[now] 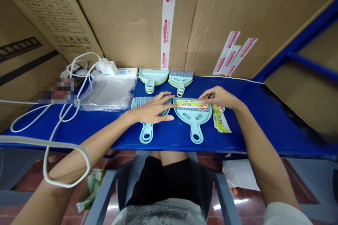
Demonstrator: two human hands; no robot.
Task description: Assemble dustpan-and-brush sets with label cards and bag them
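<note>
Left hand (154, 109): fingers spread, grasping nothing, over brush (139, 102)
Right hand (219, 96): pinching yellow label (188, 103)
Other labels (220, 120): just below right hand

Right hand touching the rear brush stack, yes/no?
Apart. The head view shows bare blue tabletop between the right hand fingertips and the rear brush stack.

Two hands (151, 110) (220, 97), two nearer brush-and-dustpan sets (146, 128) (195, 123), two stacks (153, 74) (181, 74) behind (how many deep, unclear), one white adapter (108, 66).
</note>
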